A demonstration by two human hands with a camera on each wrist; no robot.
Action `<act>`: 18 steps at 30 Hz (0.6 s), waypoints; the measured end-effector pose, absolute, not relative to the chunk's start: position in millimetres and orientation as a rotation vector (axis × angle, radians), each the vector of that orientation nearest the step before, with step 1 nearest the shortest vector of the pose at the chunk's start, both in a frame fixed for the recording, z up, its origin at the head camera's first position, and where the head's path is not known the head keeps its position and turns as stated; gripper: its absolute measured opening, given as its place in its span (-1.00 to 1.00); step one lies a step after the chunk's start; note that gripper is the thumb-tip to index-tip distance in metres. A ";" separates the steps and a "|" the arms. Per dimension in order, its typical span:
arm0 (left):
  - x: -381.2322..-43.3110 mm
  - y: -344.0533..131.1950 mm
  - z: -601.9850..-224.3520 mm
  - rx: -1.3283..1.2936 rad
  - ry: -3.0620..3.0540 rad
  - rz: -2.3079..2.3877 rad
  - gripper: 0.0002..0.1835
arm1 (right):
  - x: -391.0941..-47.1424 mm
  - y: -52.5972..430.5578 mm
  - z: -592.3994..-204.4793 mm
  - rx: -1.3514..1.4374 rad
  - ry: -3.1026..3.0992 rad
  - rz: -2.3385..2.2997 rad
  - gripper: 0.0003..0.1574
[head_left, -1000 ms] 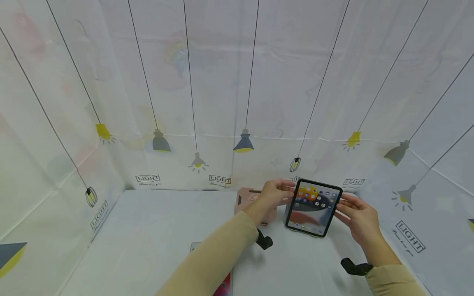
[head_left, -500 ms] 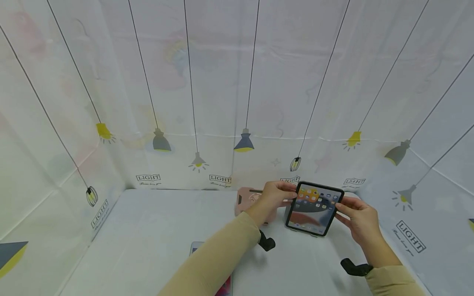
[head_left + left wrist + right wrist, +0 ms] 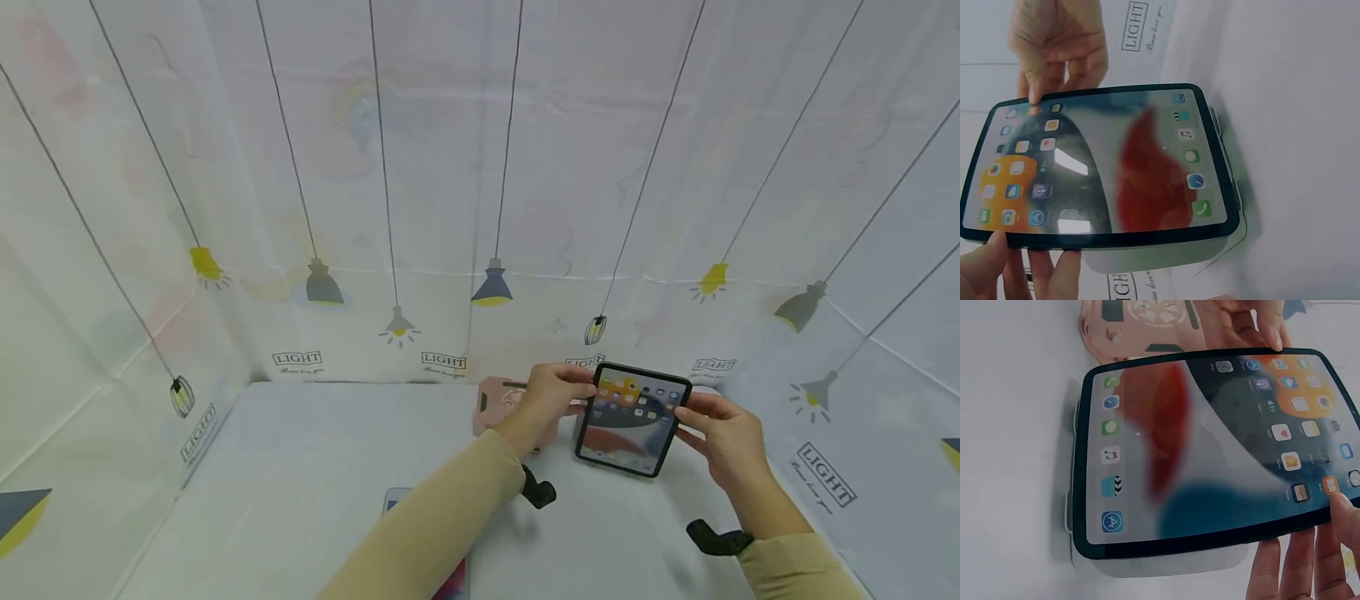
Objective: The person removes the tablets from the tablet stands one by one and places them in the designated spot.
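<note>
A black-framed tablet [image 3: 632,421] with its lit screen showing app icons leans tilted back on a pale stand [image 3: 1166,257], whose body shows beneath the lower edge in both wrist views. My left hand [image 3: 551,396] pinches the tablet's left edge near the top, thumb at the front and fingers behind. On the opposite edge my right hand [image 3: 723,437] does the same, its thumb [image 3: 1346,519] pressing the frame beside the icons. Small clips [image 3: 1068,512] on the stand hold the bottom edge. Most of the stand is hidden behind the tablet.
A pink stand-like piece [image 3: 495,404] with dark slots and a round pattern is behind my left hand. Partly under my left forearm, another flat device [image 3: 393,498] lies on the white table [image 3: 300,467]. Lamp-printed cloth [image 3: 435,183] hangs at the back and sides.
My right thumb has come round onto the tablet's front edge, where it rested more at the side before. The tablet and left hand stay nearly in place; the head view shifts slightly.
</note>
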State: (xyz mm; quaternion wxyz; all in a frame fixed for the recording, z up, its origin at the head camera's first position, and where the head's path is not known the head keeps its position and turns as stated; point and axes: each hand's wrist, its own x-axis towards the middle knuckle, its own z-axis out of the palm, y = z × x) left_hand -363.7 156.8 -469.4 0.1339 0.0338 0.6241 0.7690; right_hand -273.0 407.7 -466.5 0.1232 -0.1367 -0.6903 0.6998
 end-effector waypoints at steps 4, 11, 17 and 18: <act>-362.0 154.2 -465.4 0.118 1.820 2.219 -0.80 | -271.7 405.7 -461.9 -0.382 -2.006 2.056 -0.71; -357.9 150.4 -460.8 0.113 1.896 2.171 -0.81 | -270.8 402.8 -462.4 -0.395 -2.034 2.060 -0.74; -356.1 146.8 -460.5 0.129 1.967 2.133 -0.83 | -269.9 399.4 -462.2 -0.388 -2.060 2.051 -0.75; -355.6 145.9 -460.2 0.129 1.976 2.127 -0.83 | -270.0 399.1 -462.3 -0.390 -2.071 2.041 -0.75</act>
